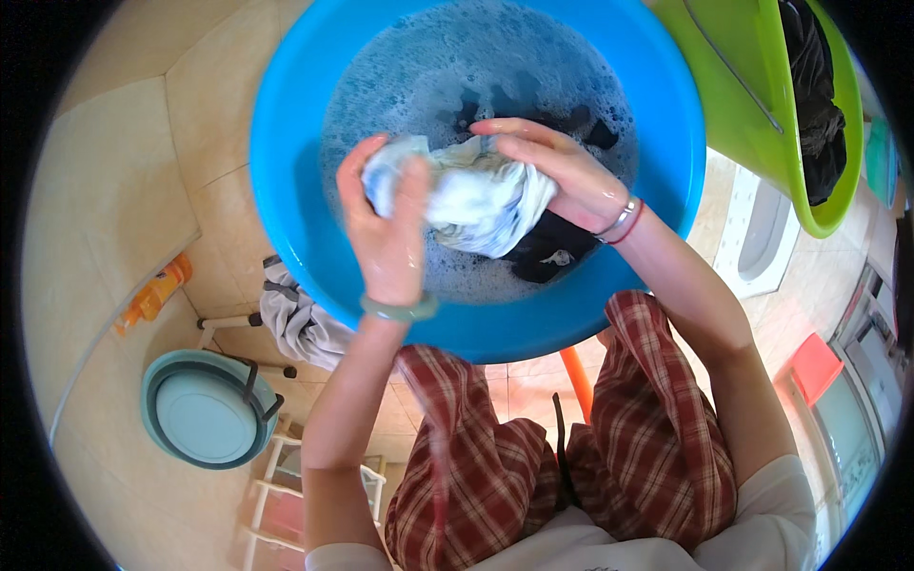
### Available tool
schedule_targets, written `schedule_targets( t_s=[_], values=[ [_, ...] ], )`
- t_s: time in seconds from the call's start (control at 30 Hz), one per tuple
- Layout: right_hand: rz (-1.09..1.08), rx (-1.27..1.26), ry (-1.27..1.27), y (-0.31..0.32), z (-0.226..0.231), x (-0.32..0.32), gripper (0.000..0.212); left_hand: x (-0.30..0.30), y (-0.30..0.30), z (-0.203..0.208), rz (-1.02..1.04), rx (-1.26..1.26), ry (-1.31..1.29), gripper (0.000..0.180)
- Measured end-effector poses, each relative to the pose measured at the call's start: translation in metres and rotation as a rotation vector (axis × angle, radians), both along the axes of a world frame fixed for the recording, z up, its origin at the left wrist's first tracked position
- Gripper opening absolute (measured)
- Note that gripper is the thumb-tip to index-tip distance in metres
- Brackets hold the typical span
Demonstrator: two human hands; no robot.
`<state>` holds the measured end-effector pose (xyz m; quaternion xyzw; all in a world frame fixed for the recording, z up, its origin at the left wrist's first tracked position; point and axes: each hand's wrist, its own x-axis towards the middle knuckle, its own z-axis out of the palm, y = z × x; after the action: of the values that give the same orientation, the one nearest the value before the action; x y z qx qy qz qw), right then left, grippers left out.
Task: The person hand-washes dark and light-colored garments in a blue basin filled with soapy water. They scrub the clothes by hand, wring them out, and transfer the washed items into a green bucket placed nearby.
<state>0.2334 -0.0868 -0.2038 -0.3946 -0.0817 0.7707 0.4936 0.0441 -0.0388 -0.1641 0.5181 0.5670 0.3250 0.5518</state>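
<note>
A wet, bunched white cloth with bluish patches (481,205) is held between my two hands above soapy water. My left hand (386,224) grips its left end, fingers curled round it and partly blurred. At the other end my right hand (566,176) clasps the cloth, thumb and fingers around its upper edge. Under them stands a large blue basin (669,143) full of foamy water. Dark cloth (550,249) lies in the water below my right hand, and more dark fabric shows beyond the white one.
A tilted green bucket (752,105) with black fabric (819,105) inside stands at the right, near a white squat toilet (762,233). Grey-and-white cloth (300,319) lies left of the basin. A pale teal folding basin (205,423) leans by a white rack (276,485) at lower left.
</note>
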Motion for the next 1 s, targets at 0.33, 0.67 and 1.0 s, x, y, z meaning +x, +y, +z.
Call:
schedule_targets(
  t_s=[0.33,0.67,1.0],
  values=[
    [0.113,-0.104,0.136,-0.006,0.037,-0.028,0.105,-0.025,0.021,0.009,0.31,-0.737,-0.839,0.042],
    [-0.137,0.043,-0.09,-0.005,0.088,-0.021,0.073,-0.003,0.042,0.061,0.028,-0.315,-0.546,0.044],
    [-0.609,0.215,-0.056,-0.017,0.154,0.051,0.052,0.074,0.017,0.125,-0.262,-0.687,-0.726,0.049]
  ],
)
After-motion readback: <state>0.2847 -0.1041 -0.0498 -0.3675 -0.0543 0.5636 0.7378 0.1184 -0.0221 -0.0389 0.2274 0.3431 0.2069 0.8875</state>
